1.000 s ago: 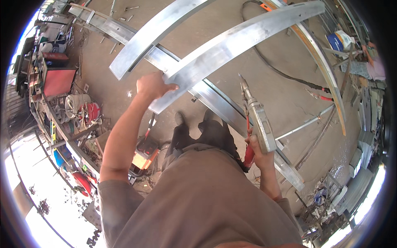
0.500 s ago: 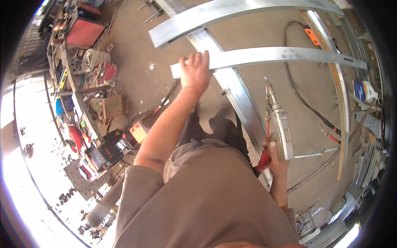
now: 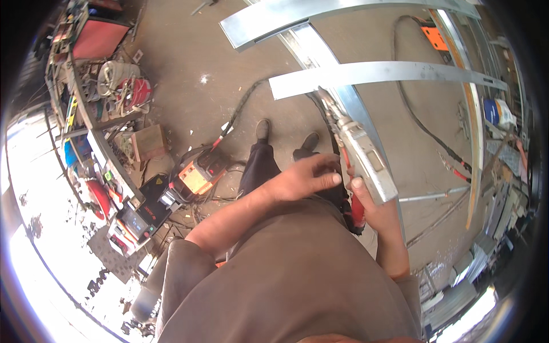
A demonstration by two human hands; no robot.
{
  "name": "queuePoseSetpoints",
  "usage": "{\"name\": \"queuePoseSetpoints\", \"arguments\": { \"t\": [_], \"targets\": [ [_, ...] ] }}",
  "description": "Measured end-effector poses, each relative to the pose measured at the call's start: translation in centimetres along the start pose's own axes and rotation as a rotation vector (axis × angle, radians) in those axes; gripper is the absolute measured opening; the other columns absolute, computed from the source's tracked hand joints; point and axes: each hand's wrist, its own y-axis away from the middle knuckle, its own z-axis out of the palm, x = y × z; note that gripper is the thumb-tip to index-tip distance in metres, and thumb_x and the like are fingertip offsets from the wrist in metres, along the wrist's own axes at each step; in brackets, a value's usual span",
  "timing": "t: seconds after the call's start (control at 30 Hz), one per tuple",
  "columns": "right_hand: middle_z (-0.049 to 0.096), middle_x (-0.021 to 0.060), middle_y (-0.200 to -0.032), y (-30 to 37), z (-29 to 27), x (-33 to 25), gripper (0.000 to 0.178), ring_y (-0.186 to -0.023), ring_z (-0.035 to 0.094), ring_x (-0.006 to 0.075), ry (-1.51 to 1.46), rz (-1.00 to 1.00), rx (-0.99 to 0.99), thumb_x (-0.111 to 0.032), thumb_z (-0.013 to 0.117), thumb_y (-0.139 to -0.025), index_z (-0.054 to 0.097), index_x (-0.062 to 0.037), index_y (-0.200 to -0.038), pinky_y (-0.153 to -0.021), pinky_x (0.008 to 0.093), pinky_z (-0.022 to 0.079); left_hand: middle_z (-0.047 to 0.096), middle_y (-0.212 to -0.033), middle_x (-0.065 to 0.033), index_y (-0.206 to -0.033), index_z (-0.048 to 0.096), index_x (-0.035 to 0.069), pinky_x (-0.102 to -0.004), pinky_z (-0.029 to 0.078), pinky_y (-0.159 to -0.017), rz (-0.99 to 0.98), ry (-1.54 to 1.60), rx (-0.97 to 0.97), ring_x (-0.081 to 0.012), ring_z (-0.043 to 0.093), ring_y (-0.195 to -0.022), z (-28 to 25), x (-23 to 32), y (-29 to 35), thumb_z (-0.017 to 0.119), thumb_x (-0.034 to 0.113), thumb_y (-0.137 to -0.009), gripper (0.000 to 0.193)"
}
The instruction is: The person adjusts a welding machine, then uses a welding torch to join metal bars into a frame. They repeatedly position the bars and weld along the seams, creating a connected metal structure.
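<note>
A silver handheld welding gun (image 3: 366, 154) with a slim nozzle is tilted up toward the left, and my right hand (image 3: 377, 214) is wrapped round its red grip (image 3: 357, 211). The nozzle tip lies in view just below the left part of a flat silver metal bar (image 3: 377, 73); whether they touch I cannot tell. My left hand (image 3: 303, 178) hangs in front of my body, its thumb and fingers apart. It is near the gun's left side and holds nothing that I can see. Beneath the bar runs a slanting metal beam (image 3: 357, 108).
Another wide bar (image 3: 320, 17) crosses the frame at the top. A long rail (image 3: 472, 108) stands on the right. Dark hose (image 3: 400, 97) loops over the floor. At left are an orange machine (image 3: 200, 174), a cardboard box (image 3: 150, 143) and a cluttered bench (image 3: 103, 117).
My left hand has let go of the bar's left end and come back toward my body, beside the gun. The gun has moved left, its nozzle now close below the bar.
</note>
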Motion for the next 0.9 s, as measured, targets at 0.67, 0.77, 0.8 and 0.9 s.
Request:
{"name": "queuePoseSetpoints", "arguments": {
  "t": [0.67, 0.77, 0.8, 0.9],
  "targets": [
    [0.071, 0.0062, -0.104, -2.3, 9.4, -4.6, 0.037, -0.091, 0.068, 0.0154, 0.071, 0.189, 0.014, -0.028, 0.073, -0.100, 0.068, 0.0001, -0.123, -0.078, 0.0317, 0.057, 0.046, -0.154, -0.0208, -0.159, 0.021, -0.008, -0.0401, 0.039, -0.119, 0.011, 0.282, -0.255, -0.0270, 0.045, -0.145, -3.6, -0.6, 3.8, 0.064, 0.044, -0.105, 0.087],
    [0.071, 0.0057, -0.103, -2.2, 9.7, -4.6, 0.036, -0.091, 0.068, 0.0152, 0.052, 0.183, 0.029, -0.029, 0.073, -0.100, 0.068, 0.0001, -0.122, -0.078, 0.0313, 0.057, 0.046, -0.153, -0.0208, -0.159, 0.021, -0.009, -0.0400, 0.039, -0.119, 0.011, 0.278, -0.258, -0.0271, 0.045, -0.145, -3.7, -0.7, 3.8, 0.064, 0.045, -0.105, 0.087],
    [0.071, 0.0056, -0.103, -2.2, 9.8, -4.6, 0.036, -0.090, 0.068, 0.0151, 0.051, 0.180, 0.034, -0.029, 0.073, -0.100, 0.068, 0.0000, -0.122, -0.078, 0.0313, 0.056, 0.046, -0.153, -0.0209, -0.159, 0.021, -0.009, -0.0400, 0.039, -0.119, 0.007, 0.289, -0.261, -0.0271, 0.045, -0.145, -3.7, -0.8, 3.8, 0.064, 0.045, -0.104, 0.087],
    [0.070, 0.0074, -0.107, -2.1, 9.9, -4.8, 0.041, -0.094, 0.068, 0.0164, 0.083, 0.183, 0.024, -0.030, 0.073, -0.100, 0.064, 0.0000, -0.127, -0.081, 0.0323, 0.056, 0.046, -0.154, -0.0214, -0.159, 0.021, -0.009, -0.0400, 0.039, -0.119, -0.012, 0.286, -0.281, -0.0275, 0.045, -0.145, -3.9, -0.8, 3.9, 0.064, 0.046, -0.104, 0.089]
  ]
}}
